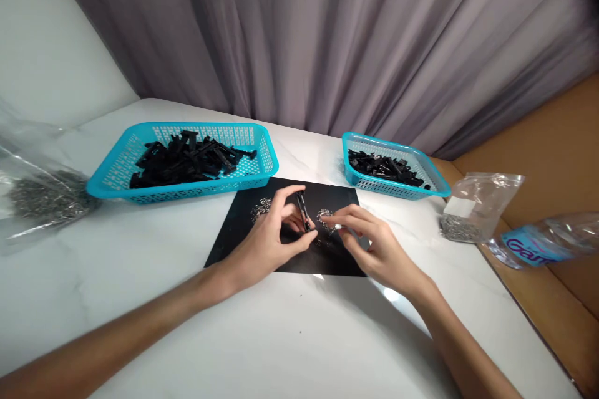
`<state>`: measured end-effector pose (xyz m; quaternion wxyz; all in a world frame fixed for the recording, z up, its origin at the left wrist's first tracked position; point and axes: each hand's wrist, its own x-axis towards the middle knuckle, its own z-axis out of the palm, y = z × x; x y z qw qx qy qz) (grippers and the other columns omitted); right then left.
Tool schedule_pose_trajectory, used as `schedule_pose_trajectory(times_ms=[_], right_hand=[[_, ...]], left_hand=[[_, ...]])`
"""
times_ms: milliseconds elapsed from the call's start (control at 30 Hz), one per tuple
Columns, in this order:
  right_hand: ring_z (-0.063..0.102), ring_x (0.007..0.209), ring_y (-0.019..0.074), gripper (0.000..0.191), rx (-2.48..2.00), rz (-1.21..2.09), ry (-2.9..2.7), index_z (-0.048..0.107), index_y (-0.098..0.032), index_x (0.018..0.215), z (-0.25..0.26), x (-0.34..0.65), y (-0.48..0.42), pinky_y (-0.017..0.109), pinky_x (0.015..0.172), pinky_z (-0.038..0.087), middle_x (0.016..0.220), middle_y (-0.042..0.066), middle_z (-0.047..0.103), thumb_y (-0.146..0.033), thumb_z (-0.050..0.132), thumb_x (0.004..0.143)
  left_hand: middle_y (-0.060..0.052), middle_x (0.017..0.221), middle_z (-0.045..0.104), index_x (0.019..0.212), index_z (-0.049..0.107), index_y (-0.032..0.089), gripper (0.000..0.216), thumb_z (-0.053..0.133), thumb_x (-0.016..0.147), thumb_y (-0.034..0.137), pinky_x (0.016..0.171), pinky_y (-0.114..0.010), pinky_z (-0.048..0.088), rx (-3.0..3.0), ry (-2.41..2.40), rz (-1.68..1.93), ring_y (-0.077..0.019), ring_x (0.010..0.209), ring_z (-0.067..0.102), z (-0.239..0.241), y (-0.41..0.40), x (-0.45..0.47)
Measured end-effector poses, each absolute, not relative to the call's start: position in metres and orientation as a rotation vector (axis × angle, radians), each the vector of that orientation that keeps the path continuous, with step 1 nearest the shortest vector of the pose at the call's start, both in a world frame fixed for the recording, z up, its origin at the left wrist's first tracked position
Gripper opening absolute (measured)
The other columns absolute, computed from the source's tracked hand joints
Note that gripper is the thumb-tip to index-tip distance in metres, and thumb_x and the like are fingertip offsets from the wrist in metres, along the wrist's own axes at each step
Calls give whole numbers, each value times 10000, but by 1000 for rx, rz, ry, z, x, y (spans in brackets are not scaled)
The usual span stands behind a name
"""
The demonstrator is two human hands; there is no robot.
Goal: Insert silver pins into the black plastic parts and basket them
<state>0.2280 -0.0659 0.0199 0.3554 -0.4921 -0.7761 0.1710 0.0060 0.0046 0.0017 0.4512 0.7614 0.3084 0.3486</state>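
My left hand [266, 234] grips a narrow black plastic part [303, 211] between thumb and fingers, tilted upright above a black mat [290, 265]. Close by on the right, my right hand [374, 243] has its thumb and forefinger pinched together. A small whitish spot shows at those fingertips, too small to name. Just past the right fingertips lies a pile of tiny shiny metal pieces [324, 219]. Another pile of small metal pieces [260, 207] is partly hidden behind my left hand.
A large blue basket [187, 190] of black plastic parts stands at the back left, a smaller blue basket [397, 188] at the back right. Plastic bags of metal pieces [51, 196] [461, 227] lie at both sides. A plastic bottle [538, 243] lies at the right edge.
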Motion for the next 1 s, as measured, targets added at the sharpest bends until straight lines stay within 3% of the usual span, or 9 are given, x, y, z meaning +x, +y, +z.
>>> schedule_pose_trajectory(times_ms=[100, 300, 400, 533, 833, 1000], right_hand=[[633, 923, 196, 354, -1375, 407, -2051, 712, -275, 1254, 17, 243, -66, 358, 826, 538, 1074, 74, 641, -148, 508, 995], [630, 913, 217, 492, -1438, 297, -2414, 666, -297, 1332, 7, 257, -68, 411, 824, 545, 1114, 75, 633, -54, 516, 932], [637, 936, 225, 358, -1431, 269, -2435, 670, -270, 1292, 4, 256, -66, 403, 825, 550, 1113, 82, 644, -133, 534, 990], [654, 922, 208, 129, -1452, 281, -2321, 679, -224, 1044, 2, 262, -63, 362, 819, 547, 1053, 72, 673, -199, 555, 1021], [667, 741, 182, 73, -1540, 141, -2146, 630, -212, 995, 1, 238, -67, 294, 655, 507, 884, 45, 712, -174, 569, 983], [688, 776, 196, 152, -1479, 37, -2120, 633, -198, 979, -5, 212, -67, 290, 664, 508, 902, 64, 719, -90, 532, 944]], left_hand=[[12, 911, 703, 1418, 370, 239, 652, 729, 880, 325, 832, -341, 579, 1916, 804, 892, -171, 816, 667, 2, 16, -1], [15, 910, 686, 1419, 390, 262, 658, 742, 872, 366, 816, -350, 573, 2012, 844, 827, -178, 823, 657, 0, 20, -6], [12, 930, 683, 1409, 401, 276, 645, 745, 871, 366, 825, -360, 572, 2052, 837, 797, -179, 840, 660, -2, 17, -6], [6, 948, 688, 1410, 409, 286, 643, 746, 869, 373, 834, -376, 574, 2076, 819, 779, -183, 852, 662, -4, 17, -8], [-11, 950, 749, 1403, 381, 257, 647, 746, 875, 340, 845, -382, 584, 1818, 731, 731, -183, 821, 691, 3, 2, 9], [27, 848, 715, 1412, 375, 262, 641, 733, 880, 290, 830, -363, 584, 1720, 705, 759, -180, 812, 687, -3, -6, 17]])
